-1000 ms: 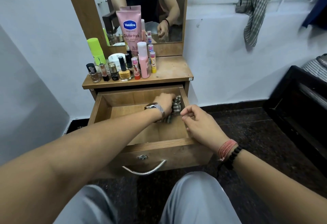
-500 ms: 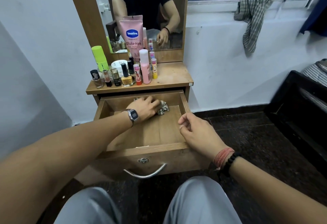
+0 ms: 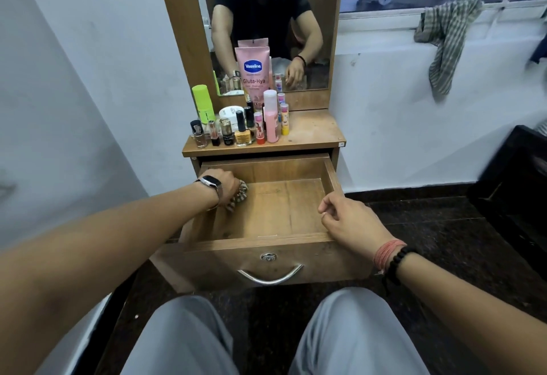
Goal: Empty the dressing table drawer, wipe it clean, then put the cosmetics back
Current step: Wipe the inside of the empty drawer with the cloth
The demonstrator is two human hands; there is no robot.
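Fingers of left hand [image 3: 226, 183] curled over bunched checked cloth [image 3: 238, 195], soft and crumpled, pressed down on drawer floor at back left corner, close to left wall. Wrist bent downward, knuckles up, rectangular-faced watch [image 3: 210, 181] with metal band strapped across it, forearm reaching in from lower left over drawer's left edge. Drawer [image 3: 268, 243] pulled fully out: shallow wooden box, matte grain with faint scuffs on floor panel, round lock and curved metal handle [image 3: 270, 276] on front face. Right hand [image 3: 346, 219] at front right corner of drawer, palm down, fingers loosely bent, index fingertip and thumb near right wall's top edge, gripping nothing; whether touching wood, hard to tell. Thread bands [image 3: 386, 253] and dark bead bracelet [image 3: 396, 265] round right wrist. Above drawer, on wooden dressing table top [image 3: 313, 132], cluster of cosmetics standing upright toward left: tall pink Vaseline tube [image 3: 254, 74] leaning against mirror [image 3: 310, 19], lime-green cylindrical bottle [image 3: 203, 104], slim pink bottle [image 3: 271, 117] with white cap, yellow nail polish [image 3: 244, 135], several small glass bottles with dark caps. Second checked cloth [image 3: 447, 37] draped limply over window ledge at upper right.
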